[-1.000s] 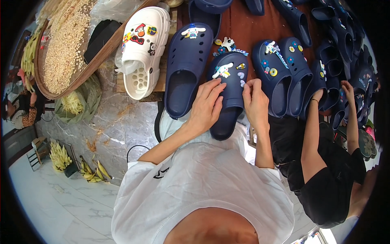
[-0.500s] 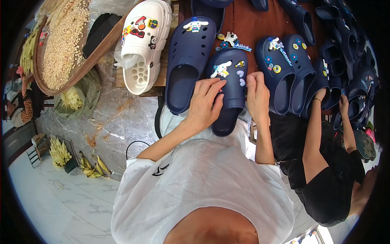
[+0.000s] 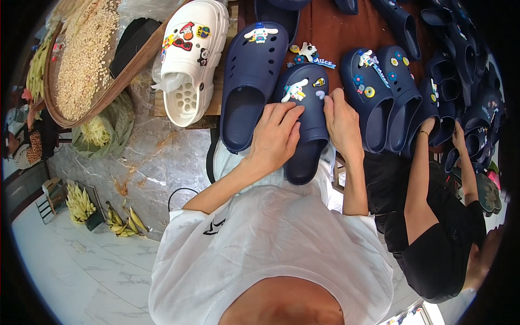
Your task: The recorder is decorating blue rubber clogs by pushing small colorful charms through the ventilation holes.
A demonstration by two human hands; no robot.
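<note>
A navy clog [image 3: 311, 120] lies in front of me, heel toward my body. On its upper are a white long-eared character charm [image 3: 295, 91], a small bottle charm [image 3: 319, 82] and a lilac heart charm [image 3: 320, 94]. My left hand [image 3: 272, 134] is closed along the clog's left side, fingertips resting on its upper. On the opposite edge my right hand [image 3: 344, 123] grips the clog, thumb and bent fingers by the heart charm. Whatever lies under those fingertips is hidden. Loose charms [image 3: 310, 54] lie just beyond the toe.
A second navy clog [image 3: 251, 81] and a white clog [image 3: 190, 59] stand at left. To the right are decorated navy clogs [image 3: 375, 97] and a co-worker's arms [image 3: 421, 173] among more clogs. A basket rim [image 3: 132, 67] surrounds pale grains at far left.
My right hand has shifted up slightly along the clog, and its fingers now cover where the lower heart charm showed. The clog has slid slightly toward me. My left hand stays on it.
</note>
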